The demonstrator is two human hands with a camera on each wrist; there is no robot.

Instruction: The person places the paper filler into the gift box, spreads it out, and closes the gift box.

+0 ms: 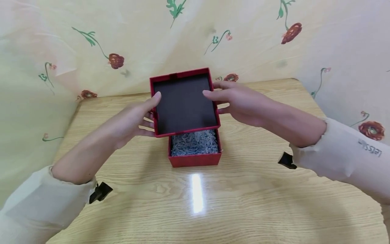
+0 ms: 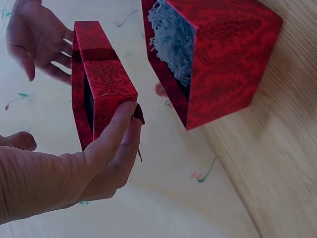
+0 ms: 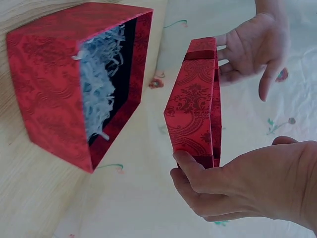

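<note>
Both hands hold a red box lid (image 1: 186,103) tilted up, its dark inside facing me in the head view. My left hand (image 1: 131,117) grips the lid's left side, thumb over the rim and fingers outside. At the opposite side, my right hand (image 1: 243,101) holds the edge with its thumb over the rim. Dark red patterning and a ribbon band (image 3: 200,55) show on the lid in the wrist views. Below it the red box (image 1: 196,160) stands uncovered on the table, holding pale blue shredded paper (image 1: 195,143). The lid hides the box's far part.
The wood-grain table (image 1: 146,210) carries the box, with a bright light reflection in front of it. Flower-printed cloth (image 1: 134,30) hangs behind the table and at its sides. Black clips or straps (image 1: 101,192) show near both sleeve cuffs.
</note>
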